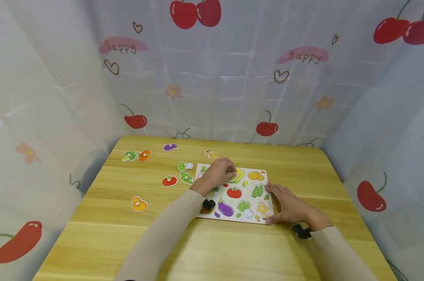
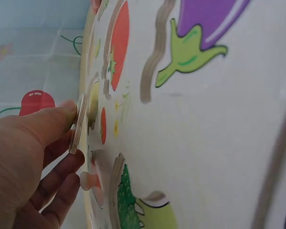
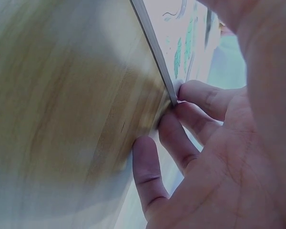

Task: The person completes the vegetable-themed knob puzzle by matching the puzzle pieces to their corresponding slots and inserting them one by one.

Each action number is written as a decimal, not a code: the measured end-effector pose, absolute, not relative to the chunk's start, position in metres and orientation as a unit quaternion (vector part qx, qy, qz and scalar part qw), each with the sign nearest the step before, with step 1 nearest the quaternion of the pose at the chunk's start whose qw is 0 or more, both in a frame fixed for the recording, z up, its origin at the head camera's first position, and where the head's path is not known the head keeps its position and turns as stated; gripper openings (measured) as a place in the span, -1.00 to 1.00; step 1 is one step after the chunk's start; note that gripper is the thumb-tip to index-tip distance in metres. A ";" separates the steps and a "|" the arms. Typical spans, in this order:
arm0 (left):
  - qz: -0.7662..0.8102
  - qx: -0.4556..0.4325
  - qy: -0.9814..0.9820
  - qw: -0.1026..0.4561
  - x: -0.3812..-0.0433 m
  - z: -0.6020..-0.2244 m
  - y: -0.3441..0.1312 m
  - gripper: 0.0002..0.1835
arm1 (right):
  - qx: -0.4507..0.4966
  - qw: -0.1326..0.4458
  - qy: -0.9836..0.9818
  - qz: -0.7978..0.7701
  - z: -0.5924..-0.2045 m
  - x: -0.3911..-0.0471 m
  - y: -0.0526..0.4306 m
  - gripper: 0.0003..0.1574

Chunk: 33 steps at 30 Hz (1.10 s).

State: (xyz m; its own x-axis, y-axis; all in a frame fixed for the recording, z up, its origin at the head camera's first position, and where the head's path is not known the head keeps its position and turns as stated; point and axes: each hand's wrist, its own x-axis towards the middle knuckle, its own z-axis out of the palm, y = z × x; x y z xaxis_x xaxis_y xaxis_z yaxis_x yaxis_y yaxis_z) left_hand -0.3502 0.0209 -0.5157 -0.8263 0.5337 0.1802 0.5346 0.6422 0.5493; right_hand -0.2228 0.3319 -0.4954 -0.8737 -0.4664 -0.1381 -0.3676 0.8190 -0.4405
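My left hand (image 1: 215,174) reaches over the upper part of a white vegetable puzzle board (image 1: 234,216). Thumb and fingers pinch a thin puzzle piece (image 2: 78,125), seen edge-on in the left wrist view, near the yellow picture on the board; its printed face is hidden. Just below those fingers a pale knob (image 2: 88,181) sticks up from the board. My right hand (image 1: 291,206) rests at the board's right side, fingers spread, with fingertips touching the side edge (image 3: 157,57) and the thumb at the near right corner.
Loose knobbed pieces lie left of and behind the board: a tomato (image 1: 169,181), an eggplant (image 1: 170,147), a pumpkin (image 1: 145,155), broccoli (image 1: 129,156), a potato-like orange piece (image 1: 139,204), a bok choy (image 1: 185,166), a leafy green piece (image 1: 186,178) and a mushroom (image 1: 211,154). Cherry-printed curtains surround the wooden table (image 1: 103,242).
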 end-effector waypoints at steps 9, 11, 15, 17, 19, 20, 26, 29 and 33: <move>-0.307 -0.293 -0.905 -0.002 -0.353 -0.518 0.024 -0.90 | -0.218 0.123 0.947 -0.201 -0.494 -0.226 0.331 0.62; -0.308 -0.293 -0.905 -0.004 -0.353 -0.519 0.025 -0.90 | -0.218 0.123 0.947 -0.201 -0.494 -0.227 0.332 0.62; -0.301 -0.290 -0.908 -0.002 -0.352 -0.519 0.028 -0.89 | -0.222 0.121 0.946 -0.203 -0.495 -0.227 0.332 0.62; -0.297 -0.289 -0.910 -0.002 -0.352 -0.519 0.028 -0.89 | -0.221 0.121 0.946 -0.204 -0.495 -0.227 0.332 0.62; -0.293 -0.289 -0.912 -0.002 -0.351 -0.520 0.029 -0.89 | -0.219 0.124 0.946 -0.203 -0.495 -0.227 0.332 0.62; -0.291 -0.289 -0.912 -0.002 -0.351 -0.520 0.029 -0.89 | -0.219 0.123 0.947 -0.202 -0.495 -0.226 0.332 0.63; -0.283 -0.284 -0.916 0.000 -0.348 -0.516 0.031 -0.88 | -0.225 0.114 0.946 -0.203 -0.494 -0.225 0.331 0.61; -0.275 -0.283 -0.919 0.004 -0.347 -0.516 0.032 -0.87 | -0.232 0.105 0.945 -0.207 -0.497 -0.225 0.333 0.60; -0.268 -0.282 -0.921 0.008 -0.347 -0.520 0.033 -0.88 | -0.238 0.100 0.943 -0.211 -0.502 -0.226 0.337 0.61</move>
State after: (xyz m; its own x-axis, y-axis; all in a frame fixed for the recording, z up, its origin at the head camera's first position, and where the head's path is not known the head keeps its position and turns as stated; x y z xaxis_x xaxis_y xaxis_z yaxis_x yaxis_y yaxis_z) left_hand -0.3472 0.0327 -0.5198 -0.8413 0.5146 0.1653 0.5231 0.6982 0.4888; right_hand -0.2258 0.3366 -0.5016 -0.8662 -0.4917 -0.0884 -0.4071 0.7973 -0.4457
